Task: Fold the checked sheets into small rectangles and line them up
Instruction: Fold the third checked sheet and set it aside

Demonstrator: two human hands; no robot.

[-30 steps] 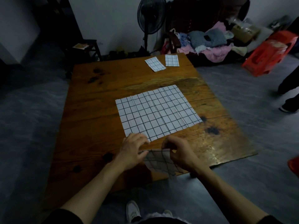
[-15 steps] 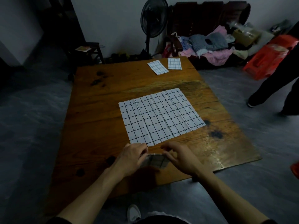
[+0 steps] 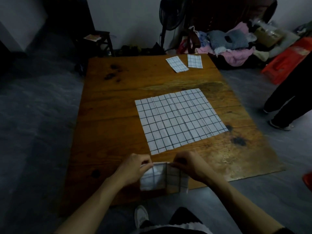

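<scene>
Holding: both hands pinch the top edge of a partly folded checked sheet (image 3: 163, 177) at the near edge of the wooden table (image 3: 108, 115); it hangs down from the fingers over that edge.
Left hand: the left hand (image 3: 133, 169) grips the sheet's upper left corner, fingers curled round the cloth.
Right hand: the right hand (image 3: 191, 166) grips the upper right part, thumb and fingers closed on the cloth.
Change in sheet: half a second ago it was a small bunched strip between the fingertips; now a wider, longer panel shows, with a vertical fold line near its middle and its lower edge below the table's near edge.
Change in hands: they sit a little further apart than before, at much the same spot along the near edge.
Open sheet: a flat checked sheet (image 3: 180, 119) lies spread in the middle of the table, just beyond the hands, unchanged.
Folded rectangles: two small folded checked rectangles (image 3: 177, 64) (image 3: 194, 60) lie side by side at the far edge, towards the far right corner, the left one turned at an angle; both unmoved.
Beyond the table: a standing fan (image 3: 170, 16) and a heap of clothes (image 3: 233, 46) past the far edge.
Other person: dark-clad legs (image 3: 287, 102) stand off the right edge, nearer the table than a second ago.
</scene>
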